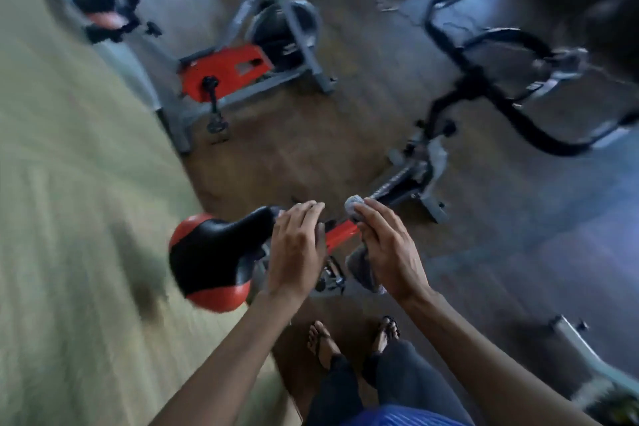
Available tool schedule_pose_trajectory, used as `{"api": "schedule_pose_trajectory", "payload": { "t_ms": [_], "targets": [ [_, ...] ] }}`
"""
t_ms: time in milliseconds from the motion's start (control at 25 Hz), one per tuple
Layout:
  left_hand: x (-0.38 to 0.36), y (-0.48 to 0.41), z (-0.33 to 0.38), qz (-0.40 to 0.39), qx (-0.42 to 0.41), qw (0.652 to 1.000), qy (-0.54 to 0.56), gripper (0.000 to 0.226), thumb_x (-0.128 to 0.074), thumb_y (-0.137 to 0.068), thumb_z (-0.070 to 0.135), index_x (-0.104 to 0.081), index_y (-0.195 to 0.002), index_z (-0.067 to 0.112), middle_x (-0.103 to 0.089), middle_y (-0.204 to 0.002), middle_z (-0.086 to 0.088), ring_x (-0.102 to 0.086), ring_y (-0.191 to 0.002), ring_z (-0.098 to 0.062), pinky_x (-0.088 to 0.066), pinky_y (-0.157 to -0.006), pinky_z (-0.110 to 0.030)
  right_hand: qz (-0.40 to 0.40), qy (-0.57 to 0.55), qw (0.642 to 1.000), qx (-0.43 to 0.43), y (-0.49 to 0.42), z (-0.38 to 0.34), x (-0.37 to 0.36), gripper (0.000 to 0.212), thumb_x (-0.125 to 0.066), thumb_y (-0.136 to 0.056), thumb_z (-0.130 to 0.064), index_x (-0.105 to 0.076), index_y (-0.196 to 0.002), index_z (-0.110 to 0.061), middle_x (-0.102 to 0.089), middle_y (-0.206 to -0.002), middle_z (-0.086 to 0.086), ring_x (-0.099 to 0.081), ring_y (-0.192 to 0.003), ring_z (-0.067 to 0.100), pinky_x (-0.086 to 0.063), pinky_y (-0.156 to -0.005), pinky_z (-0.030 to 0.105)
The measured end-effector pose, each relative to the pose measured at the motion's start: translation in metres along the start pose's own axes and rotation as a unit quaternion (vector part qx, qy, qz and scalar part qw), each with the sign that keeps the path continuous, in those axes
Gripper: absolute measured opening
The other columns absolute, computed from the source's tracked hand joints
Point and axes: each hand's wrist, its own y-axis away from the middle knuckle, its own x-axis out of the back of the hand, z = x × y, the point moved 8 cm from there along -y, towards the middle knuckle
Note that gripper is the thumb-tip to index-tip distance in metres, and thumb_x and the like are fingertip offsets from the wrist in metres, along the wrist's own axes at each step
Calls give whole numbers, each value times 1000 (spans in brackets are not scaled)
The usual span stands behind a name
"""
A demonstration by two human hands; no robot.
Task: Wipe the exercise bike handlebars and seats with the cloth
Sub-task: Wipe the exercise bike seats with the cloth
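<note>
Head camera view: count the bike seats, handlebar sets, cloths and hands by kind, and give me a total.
Bike seats: 2, the near seat and the far seat
Sets of handlebars: 1
Cloth: 1, held by the right hand
Hands: 2, with the left hand
Total: 6
</note>
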Motion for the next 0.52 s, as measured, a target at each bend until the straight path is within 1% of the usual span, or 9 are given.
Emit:
{"api": "schedule_pose_trajectory", "payload": {
  "t_ms": [40, 120, 200, 240, 320, 400, 480, 520],
  "targets": [
    [-10, -10, 34, -19, -42, 999, 7, 39, -44, -96, 22, -65, -127, 9, -67, -125, -7, -59, -118, -26, -44, -108, -49, 37, 0, 999, -16, 12, 14, 31, 35, -57, -100, -16, -61, -134, -24, -52, -145, -9, -49, -133, 15, -43, -110, 41],
    [-36, -24, 104, -55, -131, 990, 19, 39, -43, -95, 24, -67, -122, 10, -70, -118, -5, -63, -110, -25, -48, -102, -44, 113, 2, 992, -57, 38, 43, 93, 35, -58, -99, -13, -63, -132, -22, -50, -139, -16, -49, -131, 9, -41, -110, 31],
    [-64, -26, 168, -96, -203, 974, 27, 36, -46, -94, 23, -70, -119, 11, -71, -113, -4, -65, -104, -24, -50, -97, -40, 181, -4, 978, -108, 69, 73, 148, 34, -56, -99, -15, -64, -131, -22, -49, -137, -19, -48, -130, 5, -37, -110, 24],
    [-78, -25, 199, -113, -235, 965, 31, 34, -49, -93, 21, -71, -117, 12, -72, -111, -3, -66, -102, -24, -50, -95, -39, 213, -10, 968, -131, 88, 88, 172, 33, -55, -99, -16, -65, -131, -21, -50, -136, -18, -49, -130, 6, -36, -111, 23],
    [-107, -15, 264, -147, -297, 942, 45, 30, -53, -92, 19, -72, -114, 12, -74, -107, -3, -68, -98, -23, -50, -93, -37, 285, -14, 943, -172, 131, 117, 220, 32, -54, -99, -16, -67, -129, -18, -53, -135, -15, -53, -130, 11, -38, -112, 25],
    [-136, 3, 325, -196, -351, 913, 65, 28, -52, -93, 18, -72, -112, 14, -74, -104, -3, -68, -96, -23, -50, -91, -39, 341, -14, 916, -211, 175, 141, 257, 31, -56, -99, -12, -67, -128, -16, -56, -136, -12, -54, -130, 13, -40, -112, 28],
    [-164, 30, 383, -248, -405, 876, 86, 26, -52, -93, 19, -71, -110, 15, -74, -100, -4, -67, -93, -26, -53, -86, -42, 387, -9, 887, -253, 222, 163, 284, 32, -59, -99, -8, -66, -130, -14, -58, -137, -10, -53, -132, 10, -40, -113, 28],
    [-179, 47, 412, -275, -432, 854, 93, 25, -52, -94, 20, -71, -109, 16, -73, -98, -4, -67, -91, -27, -53, -84, -42, 416, -9, 865, -280, 250, 174, 295, 33, -60, -99, -8, -66, -131, -14, -58, -138, -8, -52, -132, 9, -40, -113, 28]
  ]
}}
